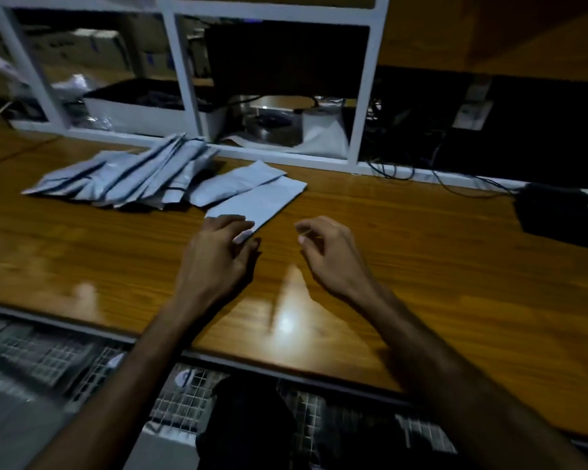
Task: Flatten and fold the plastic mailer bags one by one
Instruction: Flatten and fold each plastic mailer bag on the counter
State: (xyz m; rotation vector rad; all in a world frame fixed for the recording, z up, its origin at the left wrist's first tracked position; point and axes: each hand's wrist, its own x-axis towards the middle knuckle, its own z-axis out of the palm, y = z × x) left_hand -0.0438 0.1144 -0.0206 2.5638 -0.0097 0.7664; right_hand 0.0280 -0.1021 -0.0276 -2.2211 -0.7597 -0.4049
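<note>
A folded grey plastic mailer bag [262, 201] lies on the wooden table [404, 252], slanting from near left to far right. My left hand [218, 252] pinches its near end, fingers curled over the corner. To the right, my right hand [326, 252] hovers just above the table, fingers loosely curled and holding nothing, apart from the bag. Another folded mailer [235, 184] lies right behind it. A fanned pile of several folded mailers [126, 178] rests farther left against the back.
A white frame [365, 96] with openings runs along the table's back; boxes, a metal object and bags sit behind it. Cables [438, 178] and a dark object [564, 215] are at the right. A wire-mesh basket [190, 395] sits below the table's near edge.
</note>
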